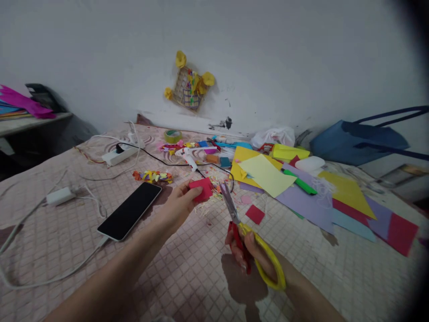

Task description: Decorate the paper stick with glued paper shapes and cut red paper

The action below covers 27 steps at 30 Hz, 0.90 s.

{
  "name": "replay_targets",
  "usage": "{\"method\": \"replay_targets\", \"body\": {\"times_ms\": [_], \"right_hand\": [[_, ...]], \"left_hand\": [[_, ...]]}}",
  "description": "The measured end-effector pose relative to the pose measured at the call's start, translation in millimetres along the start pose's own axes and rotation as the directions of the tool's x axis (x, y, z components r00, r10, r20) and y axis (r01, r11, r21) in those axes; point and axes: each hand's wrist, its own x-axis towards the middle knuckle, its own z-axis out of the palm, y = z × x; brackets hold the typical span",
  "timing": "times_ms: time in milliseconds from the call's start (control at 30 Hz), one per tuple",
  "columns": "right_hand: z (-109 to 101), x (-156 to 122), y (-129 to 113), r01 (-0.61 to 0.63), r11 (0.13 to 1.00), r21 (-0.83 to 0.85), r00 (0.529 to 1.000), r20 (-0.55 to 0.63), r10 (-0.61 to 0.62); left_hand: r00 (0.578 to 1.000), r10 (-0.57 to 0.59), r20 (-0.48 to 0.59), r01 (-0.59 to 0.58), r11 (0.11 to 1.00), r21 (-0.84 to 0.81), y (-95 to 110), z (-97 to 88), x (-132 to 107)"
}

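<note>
Between the thumb and fingers of my left hand (182,197) is a small red piece of paper (205,187). My right hand (248,250) grips a pair of scissors (233,208) with one yellow and one red handle, its blades pointing up and slightly parted. The blade tips are just right of the red paper, apart from it. A red paper square (255,214) lies on the patterned cloth right of the scissors. Paper scraps (203,209) are scattered below and behind my left hand.
A phone (130,212) on a cable lies left. Behind are a glue gun (187,157), green tape roll (173,136), power strip (120,153) and cut paper pieces (152,177). Coloured sheets (304,205), a green marker (304,183) and a blue bag (355,143) are at right.
</note>
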Motion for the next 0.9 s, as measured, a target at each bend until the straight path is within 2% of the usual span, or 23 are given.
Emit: {"method": "replay_targets", "body": {"times_ms": [167,333,500,633,733,900], "right_hand": [[-1,6,-4,-0.011,0.991,0.133,0.999,-0.037,0.016],[-8,13,-2,-0.017,0.973,0.232,0.997,-0.063,0.033],[-11,17,-2,-0.009,0.963,0.271,0.994,-0.103,0.038],[-12,20,-4,0.001,0.958,0.287,0.982,-0.179,0.052],[-13,21,-11,0.014,0.952,0.305,0.969,-0.238,0.062],[-21,22,-20,0.070,0.962,0.265,0.937,-0.349,0.028]], "left_hand": [[0.998,0.006,0.057,-0.007,1.000,0.013,-1,1.4,-2],[0.989,0.022,0.145,-0.044,0.988,0.149,-3,-1.1,-3],[0.985,0.012,0.170,-0.050,0.973,0.224,-4,-2.8,-3],[0.973,-0.020,0.230,-0.042,0.963,0.265,-5,-3.8,-4],[0.982,0.003,0.187,-0.067,0.941,0.333,-3,-4.9,-3],[0.990,0.119,0.082,-0.143,0.879,0.454,-1,-7.1,2]]}}
